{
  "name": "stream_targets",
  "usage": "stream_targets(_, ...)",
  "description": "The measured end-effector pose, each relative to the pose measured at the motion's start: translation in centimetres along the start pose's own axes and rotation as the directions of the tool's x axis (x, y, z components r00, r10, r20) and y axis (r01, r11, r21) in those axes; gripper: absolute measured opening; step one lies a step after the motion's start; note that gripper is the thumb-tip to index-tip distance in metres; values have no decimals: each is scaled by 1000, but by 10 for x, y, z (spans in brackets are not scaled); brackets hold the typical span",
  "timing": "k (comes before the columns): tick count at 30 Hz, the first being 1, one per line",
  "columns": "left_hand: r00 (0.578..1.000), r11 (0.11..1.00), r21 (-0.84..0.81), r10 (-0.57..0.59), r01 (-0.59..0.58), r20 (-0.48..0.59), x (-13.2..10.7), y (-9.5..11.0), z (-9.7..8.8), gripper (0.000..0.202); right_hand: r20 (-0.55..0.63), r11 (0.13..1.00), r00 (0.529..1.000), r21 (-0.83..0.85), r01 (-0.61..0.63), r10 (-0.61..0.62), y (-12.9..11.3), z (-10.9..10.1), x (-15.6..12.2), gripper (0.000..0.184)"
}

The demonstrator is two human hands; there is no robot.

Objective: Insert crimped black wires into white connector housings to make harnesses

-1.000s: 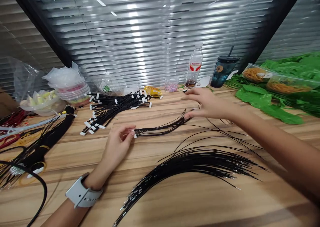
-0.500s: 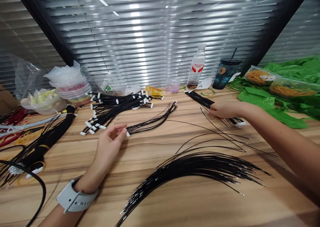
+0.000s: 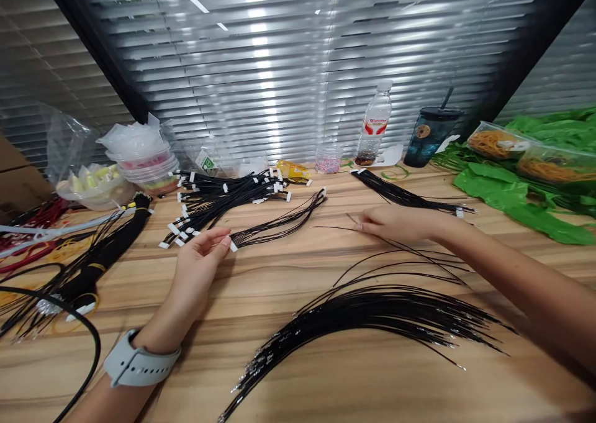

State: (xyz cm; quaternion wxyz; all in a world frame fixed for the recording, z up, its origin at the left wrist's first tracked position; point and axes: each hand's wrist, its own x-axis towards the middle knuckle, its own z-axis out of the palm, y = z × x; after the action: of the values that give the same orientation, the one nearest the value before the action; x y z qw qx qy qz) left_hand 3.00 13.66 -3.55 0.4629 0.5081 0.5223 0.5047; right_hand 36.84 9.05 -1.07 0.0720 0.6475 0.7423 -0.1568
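Left fingers (image 3: pixel 224 242) clamp a white plastic connector (image 3: pixel 233 246), centre-left; right fingers (image 3: pixel 367 228), pinching a blurred strand (image 3: pixel 351 218), may drag slim black wires (image 3: pixel 372 311) into tangles.

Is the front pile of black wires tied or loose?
Loose: the wires fan out at the right end and no band shows, whereas the black bundle at left has a yellow band.

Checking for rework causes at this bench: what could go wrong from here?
1. Loose wires cross each other near the right hand; lifting one might drag or tangle others.
2. The left hand grips at the white connector of a black wire bundle; a hard tug could strain the wires there.
3. A tumbler stands behind another bundle; if knocked, any drink inside might wet it.
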Motion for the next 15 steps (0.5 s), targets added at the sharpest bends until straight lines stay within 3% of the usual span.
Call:
stream_targets(5, 998, 999, 42, -20, 17, 57, -3, -2, 1, 46, 25, 976, 983, 125, 180, -184, -59, 8, -22, 43)
stream_targets(9, 992, 997, 76, -26, 17, 121, -9, -1, 3, 43, -1, 920, 937, 188, 344, -350, -86, 14, -42, 27)
stream_targets(15, 960, 981, 186, -9, -45, 279, -17, -8, 7, 25, -239, 893, 872, 38, 448, -427, -109, 26, -53, 13)
